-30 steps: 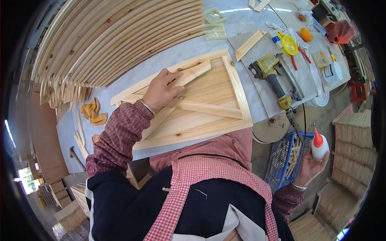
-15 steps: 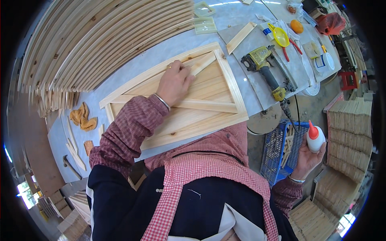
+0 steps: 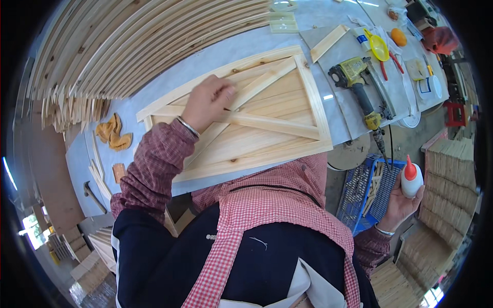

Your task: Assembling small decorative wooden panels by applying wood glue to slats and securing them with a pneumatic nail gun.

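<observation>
A rectangular pale wooden panel point(image 3: 280, 100) with a raised frame and crossed diagonal strips lies on the bench in front of me. My left hand point(image 3: 208, 100) is over the panel near where the strips cross. Its fingers are loosely bent and slightly blurred, with nothing visible in them; whether they touch the wood I cannot tell. Off to the right, beyond the bench edge, my right hand point(image 3: 402, 208) is closed round a white squeeze bottle point(image 3: 412, 184) with a red pointed cap, spout upward.
A yellow-black nail gun point(image 3: 362, 92) with a hose rests right of the panel. Long wooden strips point(image 3: 154, 46) are stacked at the far left. A brown cloth point(image 3: 114, 132) and a hammer point(image 3: 94, 197) lie left. A blue crate point(image 3: 357, 192) stands below the right edge.
My left hand has shifted left across the panel, off the upper diagonal strip, baring more of it. My right hand still holds the bottle. The whole view has shifted somewhat.
</observation>
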Demonstrator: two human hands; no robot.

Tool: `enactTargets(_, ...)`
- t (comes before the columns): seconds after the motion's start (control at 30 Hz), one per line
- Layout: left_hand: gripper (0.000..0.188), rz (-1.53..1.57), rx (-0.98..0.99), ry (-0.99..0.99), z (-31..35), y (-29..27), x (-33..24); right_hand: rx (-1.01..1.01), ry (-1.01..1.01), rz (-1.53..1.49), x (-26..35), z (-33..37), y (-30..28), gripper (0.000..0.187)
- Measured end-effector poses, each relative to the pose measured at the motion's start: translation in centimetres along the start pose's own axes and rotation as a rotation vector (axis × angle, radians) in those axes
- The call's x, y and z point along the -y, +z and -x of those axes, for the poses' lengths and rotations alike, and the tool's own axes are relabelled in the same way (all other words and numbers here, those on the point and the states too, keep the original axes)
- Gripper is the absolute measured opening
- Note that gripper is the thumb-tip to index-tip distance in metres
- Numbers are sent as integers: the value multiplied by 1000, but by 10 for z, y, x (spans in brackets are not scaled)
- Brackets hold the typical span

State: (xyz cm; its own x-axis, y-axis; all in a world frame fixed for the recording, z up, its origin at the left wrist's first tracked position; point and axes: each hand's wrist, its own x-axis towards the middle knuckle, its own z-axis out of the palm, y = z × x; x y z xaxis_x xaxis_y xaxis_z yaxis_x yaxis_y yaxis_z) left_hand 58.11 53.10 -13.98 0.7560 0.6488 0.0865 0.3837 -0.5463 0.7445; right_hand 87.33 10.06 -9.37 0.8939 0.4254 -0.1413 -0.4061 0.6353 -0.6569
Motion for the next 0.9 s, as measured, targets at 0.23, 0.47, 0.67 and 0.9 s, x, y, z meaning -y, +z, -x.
enactTargets(0.23,26,-411,85,251,-18,33,-32,-75,-33,-30,23,8,-15,49)
enactTargets(0.47,17,-124,280,85,-31,33,-119,-223,-345,-69,99,-7,-50,47)
enactTargets(0.67,33,79,723,294,-64,232,-259,-267,-503,-126,149,49,-99,49)
enactTargets(0.9,34,521,424,564,-98,306,-376,-366,-513,2,162,101,-98,51)
